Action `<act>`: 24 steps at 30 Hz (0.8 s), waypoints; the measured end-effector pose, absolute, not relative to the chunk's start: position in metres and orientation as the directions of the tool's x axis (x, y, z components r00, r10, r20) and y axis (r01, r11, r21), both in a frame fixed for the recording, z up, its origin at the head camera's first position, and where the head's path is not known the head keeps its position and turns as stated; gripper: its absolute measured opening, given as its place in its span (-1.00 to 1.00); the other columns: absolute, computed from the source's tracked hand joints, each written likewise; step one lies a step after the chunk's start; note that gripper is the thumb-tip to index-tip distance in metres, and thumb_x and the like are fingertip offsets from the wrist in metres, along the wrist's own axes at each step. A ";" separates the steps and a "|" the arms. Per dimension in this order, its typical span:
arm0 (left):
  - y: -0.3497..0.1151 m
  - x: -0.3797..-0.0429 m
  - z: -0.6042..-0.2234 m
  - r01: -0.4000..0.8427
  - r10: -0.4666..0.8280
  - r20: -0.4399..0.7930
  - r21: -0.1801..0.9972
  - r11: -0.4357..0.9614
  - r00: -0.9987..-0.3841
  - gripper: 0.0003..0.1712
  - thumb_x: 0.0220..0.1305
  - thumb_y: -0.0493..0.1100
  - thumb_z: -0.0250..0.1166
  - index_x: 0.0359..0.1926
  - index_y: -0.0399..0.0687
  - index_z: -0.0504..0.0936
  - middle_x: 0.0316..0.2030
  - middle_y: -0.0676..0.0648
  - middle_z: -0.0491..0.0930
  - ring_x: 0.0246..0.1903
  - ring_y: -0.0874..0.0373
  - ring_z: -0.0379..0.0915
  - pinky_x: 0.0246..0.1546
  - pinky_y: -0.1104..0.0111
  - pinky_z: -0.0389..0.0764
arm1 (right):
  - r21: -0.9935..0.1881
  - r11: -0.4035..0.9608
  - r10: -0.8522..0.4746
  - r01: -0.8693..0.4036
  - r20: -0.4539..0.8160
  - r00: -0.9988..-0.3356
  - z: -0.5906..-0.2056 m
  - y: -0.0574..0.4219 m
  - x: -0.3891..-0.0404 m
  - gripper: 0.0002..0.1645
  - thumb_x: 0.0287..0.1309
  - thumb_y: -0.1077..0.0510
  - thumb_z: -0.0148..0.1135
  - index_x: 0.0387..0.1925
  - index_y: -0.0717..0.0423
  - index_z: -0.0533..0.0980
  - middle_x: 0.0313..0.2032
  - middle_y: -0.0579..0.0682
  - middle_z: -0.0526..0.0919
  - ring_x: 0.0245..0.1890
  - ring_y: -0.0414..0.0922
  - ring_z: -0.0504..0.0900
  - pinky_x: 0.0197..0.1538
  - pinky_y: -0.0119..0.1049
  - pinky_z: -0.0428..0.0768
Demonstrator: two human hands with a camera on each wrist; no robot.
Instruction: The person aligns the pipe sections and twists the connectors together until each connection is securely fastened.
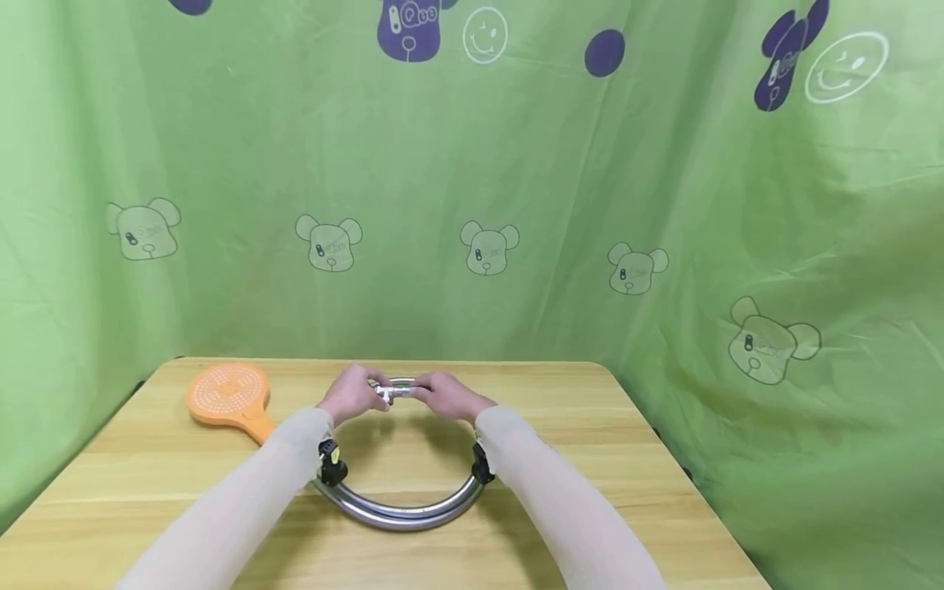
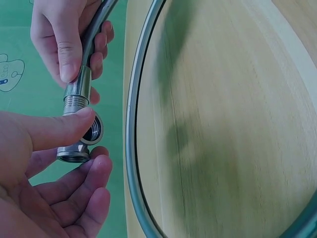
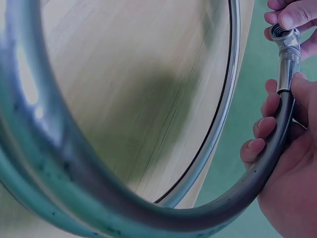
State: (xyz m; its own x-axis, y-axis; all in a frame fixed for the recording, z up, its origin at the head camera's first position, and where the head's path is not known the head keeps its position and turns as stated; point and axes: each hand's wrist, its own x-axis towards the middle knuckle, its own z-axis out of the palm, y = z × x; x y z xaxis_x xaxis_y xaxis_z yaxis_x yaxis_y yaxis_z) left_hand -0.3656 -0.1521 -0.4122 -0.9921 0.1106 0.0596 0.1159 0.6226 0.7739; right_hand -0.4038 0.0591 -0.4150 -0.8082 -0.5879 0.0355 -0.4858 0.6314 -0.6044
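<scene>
My left hand (image 1: 351, 395) pinches a small chrome tee fitting (image 2: 92, 130) between thumb and fingers, its threaded side opening and lower opening both visible. Facing it, my right hand (image 1: 451, 397) grips the end of a silver shower hose (image 1: 406, 518), with the thumb on its smooth metal end sleeve (image 2: 79, 82). Hose end and fitting are lined up and joined, and a band of screw thread shows between them. The rest of the hose loops in coils toward me beneath my wrists. To the left lies an orange shower head (image 1: 227, 391), its perforated face up and its handle partly hidden by my left sleeve.
Everything is on a light wooden table (image 1: 575, 475). A green curtain (image 1: 413, 311) with bear prints hangs just behind the table's far edge and along both sides. A black wrist camera (image 1: 332, 465) sits on my left wrist, overlapping the hose in the head view.
</scene>
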 end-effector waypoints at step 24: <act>-0.146 -0.368 -0.415 0.089 0.084 0.047 0.783 0.616 -0.995 -0.60 -0.10 -0.36 0.53 -0.14 -0.05 0.73 -0.29 -0.02 0.70 -0.24 0.05 0.53 -0.07 0.14 0.51 | -0.681 0.593 -0.530 -0.429 0.071 -0.845 -0.424 0.059 -0.403 -0.77 0.39 -0.04 0.17 -0.18 0.04 0.54 -0.38 -0.10 0.50 -0.41 -0.20 0.41 -0.33 -0.34 0.49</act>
